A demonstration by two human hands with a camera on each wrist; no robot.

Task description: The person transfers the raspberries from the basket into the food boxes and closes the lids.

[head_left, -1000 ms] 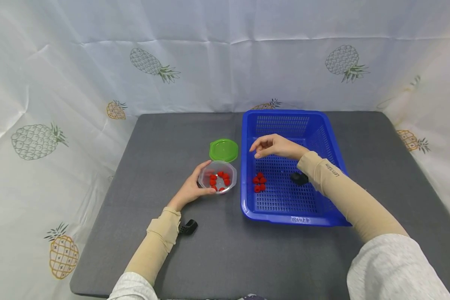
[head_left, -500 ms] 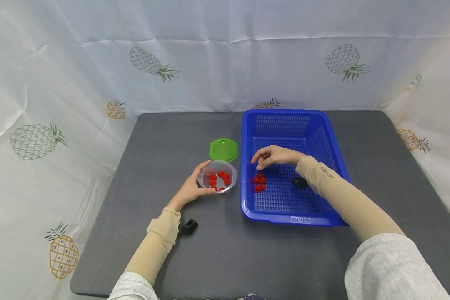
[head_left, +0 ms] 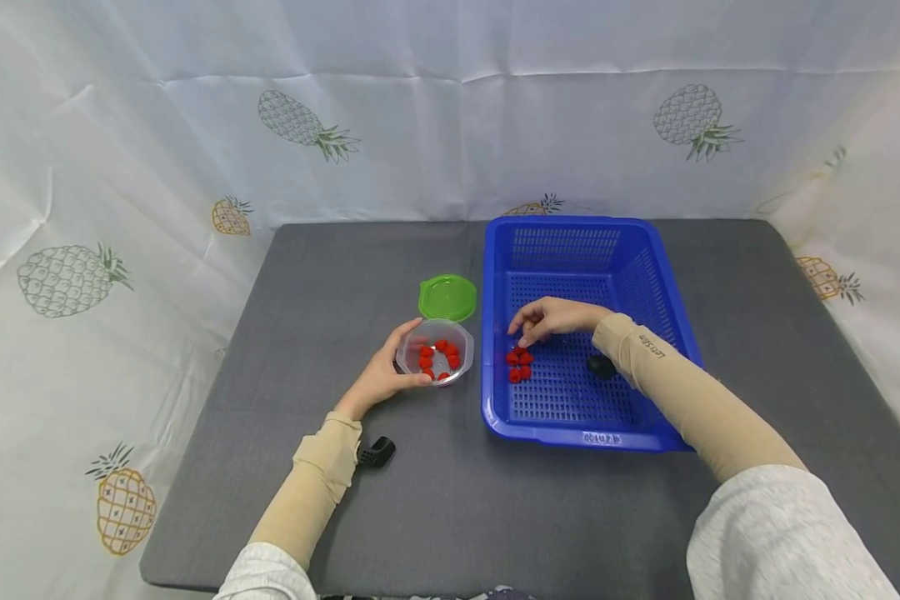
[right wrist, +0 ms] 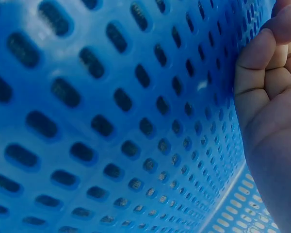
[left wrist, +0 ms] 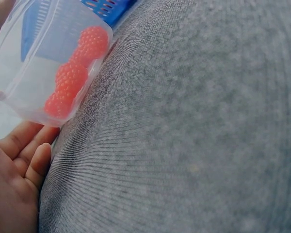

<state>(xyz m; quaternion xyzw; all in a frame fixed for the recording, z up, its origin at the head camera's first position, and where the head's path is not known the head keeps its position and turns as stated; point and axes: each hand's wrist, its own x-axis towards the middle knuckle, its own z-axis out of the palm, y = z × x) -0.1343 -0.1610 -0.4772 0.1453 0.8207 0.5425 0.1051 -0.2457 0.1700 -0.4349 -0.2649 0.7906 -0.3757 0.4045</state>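
A clear plastic tub (head_left: 461,333) with several red raspberries (head_left: 453,362) inside stands on the grey table. My left hand (head_left: 381,379) holds it from the left, thumb on the near side and forefinger on the far side. The left wrist view shows the raspberries (left wrist: 70,77) through the tub's wall, with the lower fingers beneath it. Inside the blue basket (head_left: 592,439), my right hand (head_left: 558,317) hovers at a small cluster of raspberries (head_left: 521,371), its thumb tip nearest them. In the right wrist view the right hand (right wrist: 271,97) has bent fingers, with no berry visible between them.
A green lid (head_left: 447,298) lies behind the tub, beside the basket's left wall. One black strap piece (head_left: 377,452) shows by the left wrist, another black piece (head_left: 601,366) under the right wrist. White pineapple-print cloth (head_left: 420,150) hangs around the table.
My right hand has come down and toward me inside the basket, to the raspberry cluster. My left hand and the tub have stayed in place.
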